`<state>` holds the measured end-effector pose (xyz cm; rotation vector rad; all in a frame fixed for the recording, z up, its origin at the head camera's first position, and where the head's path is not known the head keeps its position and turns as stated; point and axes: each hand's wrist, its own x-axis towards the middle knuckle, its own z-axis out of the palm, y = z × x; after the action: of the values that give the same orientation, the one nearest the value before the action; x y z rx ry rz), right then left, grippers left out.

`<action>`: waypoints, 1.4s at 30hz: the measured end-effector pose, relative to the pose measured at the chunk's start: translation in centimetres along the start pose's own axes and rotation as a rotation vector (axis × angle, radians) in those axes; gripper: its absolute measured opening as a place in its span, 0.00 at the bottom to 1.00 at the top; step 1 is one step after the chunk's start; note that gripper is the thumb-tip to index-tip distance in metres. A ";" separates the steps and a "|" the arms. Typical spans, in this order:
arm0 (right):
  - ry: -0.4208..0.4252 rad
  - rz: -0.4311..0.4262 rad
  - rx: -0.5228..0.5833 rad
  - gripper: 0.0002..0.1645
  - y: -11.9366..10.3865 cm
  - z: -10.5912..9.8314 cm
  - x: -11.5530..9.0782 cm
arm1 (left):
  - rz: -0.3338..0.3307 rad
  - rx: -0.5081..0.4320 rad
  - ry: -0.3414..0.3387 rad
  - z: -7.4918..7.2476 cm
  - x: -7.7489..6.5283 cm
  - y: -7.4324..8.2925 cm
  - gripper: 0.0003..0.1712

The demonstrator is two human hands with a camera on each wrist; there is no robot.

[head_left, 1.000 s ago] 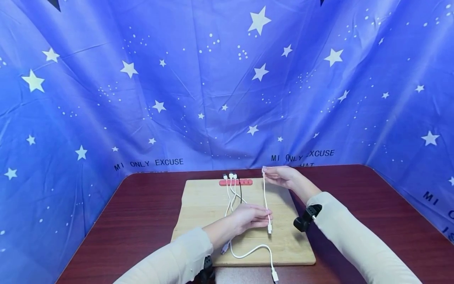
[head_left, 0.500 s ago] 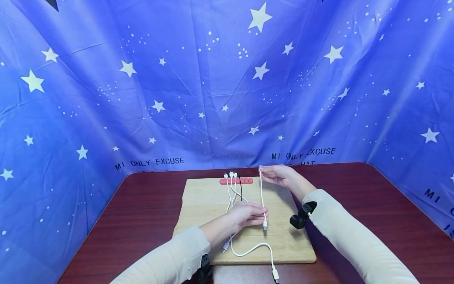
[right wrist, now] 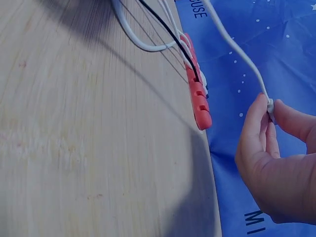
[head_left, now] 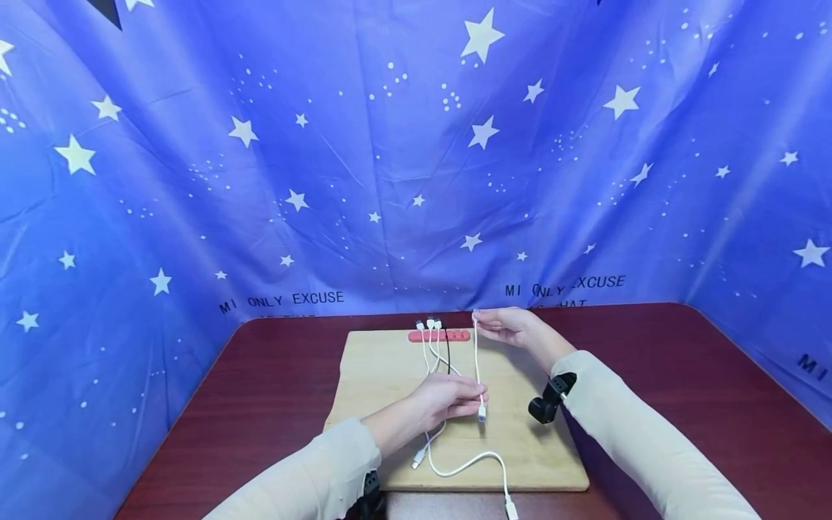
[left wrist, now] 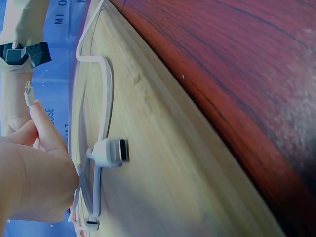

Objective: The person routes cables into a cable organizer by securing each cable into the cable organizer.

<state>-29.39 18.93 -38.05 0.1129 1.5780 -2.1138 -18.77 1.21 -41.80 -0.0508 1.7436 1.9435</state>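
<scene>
A white USB cable (head_left: pixel 477 355) is stretched between my two hands above the wooden board. My right hand (head_left: pixel 513 327) pinches its far plug (right wrist: pixel 270 106) between thumb and fingers, just right of a red cable clip (head_left: pixel 460 335). Closer to me, my left hand (head_left: pixel 450 399) pinches the same cable near its other plug (head_left: pixel 482 413), which points toward me. Several cables sit in the clip's left slots: white ones with their plugs (head_left: pixel 430 323) beyond it, and a black cable (right wrist: pixel 170 30). Slots at the clip's right end hold no cable in the right wrist view.
The wooden board (head_left: pixel 377 354) lies on a dark red table (head_left: pixel 279 375). White cables trail over it, one plug (head_left: pixel 418 458) lying below my left hand and another (head_left: pixel 511 508) past the front edge. A blue starry curtain (head_left: pixel 390 180) hangs behind.
Both hands have shifted a little left with the stretched cable, bringing it closer to the red clip. The cables in the clip look unmoved; the head view has shifted slightly.
</scene>
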 end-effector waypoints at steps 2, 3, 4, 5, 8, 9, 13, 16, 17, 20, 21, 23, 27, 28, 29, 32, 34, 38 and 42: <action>-0.001 0.007 0.002 0.13 0.4 -0.2 0.1 | -0.007 0.006 0.006 -0.1 -0.1 -0.1 0.13; -0.002 0.008 0.006 0.11 0.6 -0.3 0.2 | -0.009 0.006 0.011 -0.1 -0.2 -0.2 0.13; -0.004 0.006 0.010 0.11 0.7 -0.4 0.2 | -0.013 0.005 0.017 -0.1 -0.2 -0.3 0.13; -0.004 0.004 0.013 0.10 0.9 -0.5 0.3 | -0.015 0.004 0.023 -0.2 -0.3 -0.3 0.13; -0.015 -0.005 0.006 0.08 1.3 -0.6 0.6 | -0.018 0.003 0.037 -0.2 -0.4 -0.4 0.13; -0.011 -0.008 0.003 0.08 1.4 -0.6 0.7 | -0.019 0.003 0.040 -0.2 -0.5 -0.4 0.13; -0.014 -0.017 -0.024 0.07 1.6 -0.4 1.0 | -0.023 0.002 0.049 -0.3 -0.7 -0.4 0.13; -0.012 -0.019 -0.034 0.11 1.8 -0.2 1.2 | -0.025 0.003 0.059 -0.3 -0.7 -0.4 0.13; -0.011 -0.018 -0.038 0.13 1.8 -0.2 1.3 | -0.025 0.002 0.062 -0.3 -0.7 -0.3 0.13; -0.003 -0.023 -0.044 0.24 1.8 -0.2 1.6 | -0.024 -0.001 0.069 -0.4 -0.6 -0.2 0.13; 0.001 -0.025 -0.050 0.26 1.8 -0.1 1.7 | -0.024 -0.003 0.069 -0.5 -0.6 -0.1 0.13; 0.010 -0.029 -0.064 0.30 1.7 0.0 2.0 | -0.021 -0.007 0.071 -0.5 -0.5 0.0 0.13; 0.064 -0.031 -0.111 0.32 1.7 0.2 2.7 | -0.008 -0.022 0.090 -0.6 -0.4 0.2 0.13; 0.079 -0.033 -0.123 0.31 1.7 0.3 2.9 | -0.002 -0.028 0.098 -0.6 -0.4 0.3 0.13; 0.099 -0.033 -0.133 0.31 1.6 0.3 3.1 | 0.003 -0.033 0.105 -0.6 -0.4 0.4 0.13; 0.126 -0.039 -0.163 0.30 1.5 0.5 3.7 | 0.016 -0.043 0.125 -0.6 -0.3 0.5 0.13; 0.135 -0.040 -0.166 0.30 1.4 0.5 4.1 | 0.022 -0.041 0.137 -0.6 -0.2 0.6 0.13; 0.164 -0.034 -0.152 0.30 1.3 0.5 4.5 | 0.028 -0.037 0.164 -0.5 0.2 0.8 0.13; 0.216 -0.042 -0.164 0.28 1.4 0.4 4.7 | 0.038 -0.035 0.189 -0.6 0.4 0.9 0.13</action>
<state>-32.77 16.74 -40.83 0.2621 1.8875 -2.0506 -19.65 0.80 -41.26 -0.2224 1.8412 2.0546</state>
